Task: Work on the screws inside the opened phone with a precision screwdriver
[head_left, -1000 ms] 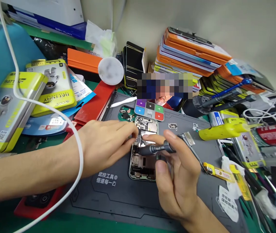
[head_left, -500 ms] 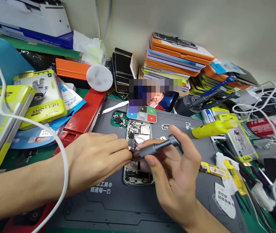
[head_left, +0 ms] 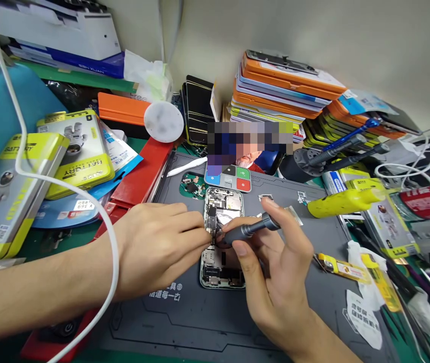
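Note:
An opened phone with its inner parts exposed lies on the dark grey mat. My right hand grips a grey screwdriver, its index finger on the back end and its tip slanting down to the middle of the phone. From the left, my left hand reaches over the phone's left edge, fingers pressed together beside the tip. Whatever those fingertips pinch is too small to make out. A coloured tray and a small circuit board lie beyond the phone.
Yellow battery boxes and a red case stand at the left. A white cable hangs across my left forearm. Behind are stacked orange boxes and a tool holder. A yellow bottle lies at the right.
The view has shifted slightly, so most things appear a little farther right. Both hands stay at the phone, and the screwdriver remains in my right hand at nearly the same spot.

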A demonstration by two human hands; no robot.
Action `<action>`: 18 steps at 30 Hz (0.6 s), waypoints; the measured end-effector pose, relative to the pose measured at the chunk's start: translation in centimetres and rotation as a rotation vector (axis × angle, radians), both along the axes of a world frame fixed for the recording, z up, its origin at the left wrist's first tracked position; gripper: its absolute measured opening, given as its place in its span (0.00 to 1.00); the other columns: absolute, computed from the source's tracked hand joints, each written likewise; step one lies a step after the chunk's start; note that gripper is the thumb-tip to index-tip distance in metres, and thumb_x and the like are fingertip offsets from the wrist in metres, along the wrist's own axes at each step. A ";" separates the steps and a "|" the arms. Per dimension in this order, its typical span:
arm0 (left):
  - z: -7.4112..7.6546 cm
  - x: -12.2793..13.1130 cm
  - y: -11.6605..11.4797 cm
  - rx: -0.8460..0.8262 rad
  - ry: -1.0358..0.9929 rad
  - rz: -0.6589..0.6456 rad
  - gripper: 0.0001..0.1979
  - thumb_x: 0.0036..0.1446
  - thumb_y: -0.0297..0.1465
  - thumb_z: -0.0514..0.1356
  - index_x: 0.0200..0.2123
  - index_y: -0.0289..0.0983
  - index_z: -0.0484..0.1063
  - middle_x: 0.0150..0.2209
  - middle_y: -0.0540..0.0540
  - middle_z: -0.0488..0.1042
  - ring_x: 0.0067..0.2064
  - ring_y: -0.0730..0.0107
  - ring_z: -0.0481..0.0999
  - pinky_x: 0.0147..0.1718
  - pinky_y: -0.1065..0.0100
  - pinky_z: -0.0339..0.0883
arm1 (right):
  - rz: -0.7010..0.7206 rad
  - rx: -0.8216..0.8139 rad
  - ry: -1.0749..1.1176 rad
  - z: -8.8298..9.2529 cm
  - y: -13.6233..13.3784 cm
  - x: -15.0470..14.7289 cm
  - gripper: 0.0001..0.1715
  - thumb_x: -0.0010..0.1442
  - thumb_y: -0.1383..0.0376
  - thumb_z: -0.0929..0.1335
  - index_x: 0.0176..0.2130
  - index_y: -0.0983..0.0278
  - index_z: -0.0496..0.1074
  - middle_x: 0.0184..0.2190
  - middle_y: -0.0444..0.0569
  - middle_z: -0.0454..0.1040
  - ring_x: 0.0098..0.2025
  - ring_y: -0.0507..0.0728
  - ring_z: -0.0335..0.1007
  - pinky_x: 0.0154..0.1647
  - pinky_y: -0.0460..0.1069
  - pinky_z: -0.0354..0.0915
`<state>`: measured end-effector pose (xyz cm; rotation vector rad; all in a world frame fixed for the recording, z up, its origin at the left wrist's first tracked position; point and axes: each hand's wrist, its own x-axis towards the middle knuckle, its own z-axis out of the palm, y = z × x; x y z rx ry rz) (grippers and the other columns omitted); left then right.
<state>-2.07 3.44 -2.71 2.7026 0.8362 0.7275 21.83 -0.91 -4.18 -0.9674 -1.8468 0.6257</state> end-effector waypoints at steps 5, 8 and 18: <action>0.1 0.0 0.0 0.013 -0.001 -0.010 0.13 0.79 0.27 0.56 0.46 0.37 0.81 0.39 0.49 0.81 0.35 0.61 0.77 0.32 0.56 0.65 | -0.019 0.022 -0.049 0.1 -0.1 0.0 0.50 0.72 0.81 0.66 0.80 0.52 0.49 0.71 0.62 0.71 0.60 0.66 0.83 0.56 0.65 0.87; 0.3 0.0 0.1 0.017 0.000 -0.027 0.12 0.78 0.26 0.56 0.45 0.37 0.80 0.39 0.49 0.81 0.34 0.61 0.76 0.32 0.56 0.64 | -0.007 0.059 -0.097 0.3 0.0 0.0 0.50 0.71 0.82 0.66 0.80 0.56 0.48 0.71 0.63 0.71 0.61 0.65 0.82 0.54 0.62 0.87; 0.3 0.0 0.1 -0.016 -0.004 -0.029 0.11 0.79 0.26 0.55 0.48 0.38 0.78 0.39 0.48 0.81 0.34 0.60 0.75 0.33 0.59 0.64 | 0.114 0.195 -0.143 1.2 0.5 -0.3 0.53 0.66 0.84 0.69 0.80 0.59 0.52 0.62 0.53 0.78 0.56 0.58 0.79 0.55 0.53 0.83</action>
